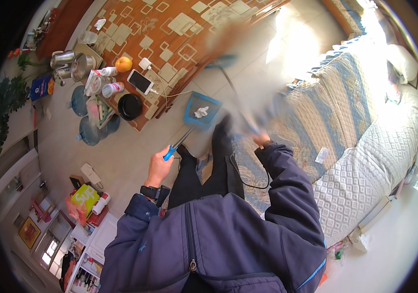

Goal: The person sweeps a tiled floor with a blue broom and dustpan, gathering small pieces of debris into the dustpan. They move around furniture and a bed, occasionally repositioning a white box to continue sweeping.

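Note:
My left hand (159, 165) is closed around the blue grip of a dustpan (185, 122). Its dark shaft runs down to a square blue pan near the floor, with crumpled white tissue (201, 113) in it. On the right, my right hand (261, 139) is closed on a thin, long-handled tool that looks like a broom (232, 84). A teal end (222, 61) shows past the dustpan; a hazy blur covers much of its length. From near my right hand a black cord (256, 187) loops down beside my leg.
A patterned low table (170, 63) carries a phone (140, 81), an apple (124, 64), a black bowl (130, 107) and jars. Large blue water bottles (88, 131) stand beside it. A striped, quilted sofa (350, 102) lines the right. A white cabinet (104, 239) is at lower left.

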Demonstrator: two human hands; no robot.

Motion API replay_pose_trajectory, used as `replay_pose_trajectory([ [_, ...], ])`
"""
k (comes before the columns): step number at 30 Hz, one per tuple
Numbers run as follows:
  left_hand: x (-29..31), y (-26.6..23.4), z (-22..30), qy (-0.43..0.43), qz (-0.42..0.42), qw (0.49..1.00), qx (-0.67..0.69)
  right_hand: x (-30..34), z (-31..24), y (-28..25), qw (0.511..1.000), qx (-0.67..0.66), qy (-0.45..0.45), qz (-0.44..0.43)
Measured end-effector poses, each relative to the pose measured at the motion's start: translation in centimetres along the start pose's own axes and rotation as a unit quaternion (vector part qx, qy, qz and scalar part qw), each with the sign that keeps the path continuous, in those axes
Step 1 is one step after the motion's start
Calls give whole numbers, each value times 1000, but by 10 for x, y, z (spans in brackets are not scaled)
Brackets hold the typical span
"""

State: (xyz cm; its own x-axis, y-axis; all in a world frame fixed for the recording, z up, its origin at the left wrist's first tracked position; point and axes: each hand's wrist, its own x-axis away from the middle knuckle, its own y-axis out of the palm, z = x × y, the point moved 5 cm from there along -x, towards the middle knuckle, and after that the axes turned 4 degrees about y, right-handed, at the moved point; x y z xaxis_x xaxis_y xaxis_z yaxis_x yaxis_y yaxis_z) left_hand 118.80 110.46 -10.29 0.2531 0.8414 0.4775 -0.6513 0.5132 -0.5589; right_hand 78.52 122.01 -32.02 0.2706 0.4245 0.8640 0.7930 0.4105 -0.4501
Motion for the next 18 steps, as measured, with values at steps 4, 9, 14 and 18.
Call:
replay_pose_trajectory([
  [4, 15, -15, -28, 31, -7, 1000, 2, 49, 23, 28, 999, 27, 45, 4],
  [9, 42, -41, -75, 70, -37, 997, -25, 128, 26, 118, 989, -36, 110, -91],
  [14, 79, -71, -121, 130, -25, 991, 0, 204, -7, 202, 938, -274, 129, -167],
  [18, 98, -92, -145, 114, -36, 993, 14, 248, -22, 225, 812, -505, 207, -209],
])
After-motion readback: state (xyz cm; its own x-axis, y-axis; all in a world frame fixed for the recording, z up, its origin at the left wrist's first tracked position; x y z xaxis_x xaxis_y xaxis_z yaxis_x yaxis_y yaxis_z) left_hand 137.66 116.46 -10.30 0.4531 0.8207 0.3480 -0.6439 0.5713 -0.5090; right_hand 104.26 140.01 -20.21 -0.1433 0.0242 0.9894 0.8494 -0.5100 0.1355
